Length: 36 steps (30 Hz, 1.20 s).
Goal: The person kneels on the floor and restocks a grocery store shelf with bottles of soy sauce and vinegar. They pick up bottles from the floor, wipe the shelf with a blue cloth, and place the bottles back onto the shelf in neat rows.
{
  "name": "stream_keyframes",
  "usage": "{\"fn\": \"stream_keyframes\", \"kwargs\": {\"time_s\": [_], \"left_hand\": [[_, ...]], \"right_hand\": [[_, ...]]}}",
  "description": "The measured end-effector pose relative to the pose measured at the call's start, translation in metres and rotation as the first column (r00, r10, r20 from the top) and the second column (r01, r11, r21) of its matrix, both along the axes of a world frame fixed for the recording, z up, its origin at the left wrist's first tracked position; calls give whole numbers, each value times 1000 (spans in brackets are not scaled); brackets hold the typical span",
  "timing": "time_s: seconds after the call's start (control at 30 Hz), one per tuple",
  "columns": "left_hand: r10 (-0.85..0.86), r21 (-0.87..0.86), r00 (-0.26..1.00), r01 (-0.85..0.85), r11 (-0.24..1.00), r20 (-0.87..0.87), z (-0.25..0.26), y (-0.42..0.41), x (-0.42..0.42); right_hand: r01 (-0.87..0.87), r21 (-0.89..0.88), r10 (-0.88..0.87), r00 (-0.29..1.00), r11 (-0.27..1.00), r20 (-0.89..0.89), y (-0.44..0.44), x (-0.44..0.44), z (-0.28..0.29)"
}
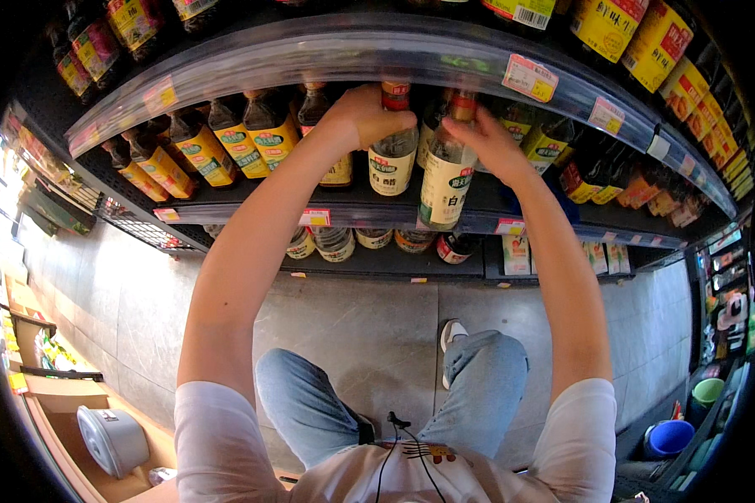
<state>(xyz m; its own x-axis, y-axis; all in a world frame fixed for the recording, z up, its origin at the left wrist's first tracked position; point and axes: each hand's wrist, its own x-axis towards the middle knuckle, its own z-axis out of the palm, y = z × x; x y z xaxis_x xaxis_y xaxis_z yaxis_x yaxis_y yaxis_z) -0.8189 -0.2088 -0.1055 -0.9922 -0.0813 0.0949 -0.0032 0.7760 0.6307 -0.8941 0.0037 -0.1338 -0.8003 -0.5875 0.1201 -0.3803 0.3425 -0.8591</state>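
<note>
My left hand [368, 116] grips the neck of a clear white vinegar bottle [392, 165] with a cream label and a red cap, which stands on the middle shelf [226, 196]. In my right hand [487, 141] is a second clear vinegar bottle [448, 185], held around its upper part just below the red cap. This one tilts, and its base overlaps the shelf's front strip in view. Behind the two bottles, part of another bottle [425, 141] shows between them; most of it is hidden.
Yellow-labelled sauce bottles [270, 141] line the shelf to the left, with green-labelled bottles [546, 148] on the right. A price-tag rail [352, 53] crosses above my hands. Below are a low shelf of bottles [333, 244] and grey floor tiles [352, 314]. An open carton [63, 402] sits at lower left.
</note>
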Motion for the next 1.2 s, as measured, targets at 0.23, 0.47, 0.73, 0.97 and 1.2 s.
{"fn": "stream_keyframes", "kwargs": {"time_s": [0.23,0.47,0.73,0.97,1.2], "left_hand": [[-15,-51,995,10,999,-94,-10,-4,-9],[15,-43,998,-18,999,-56,-9,3,-9],[18,-46,999,-20,999,-44,-19,0,-8],[74,-4,994,-75,997,-83,-30,0,-7],[241,237,948,-190,953,-206,-61,27,21]], "right_hand": [[-58,-24,57,997,998,-60,-8,-24,-13],[57,8,-54,973,998,-222,-8,-25,-18],[51,-83,-71,962,995,-262,-13,-14,-34],[68,-201,-108,975,977,-194,-13,1,-49],[140,-227,-132,990,964,48,-15,19,-82]]}}
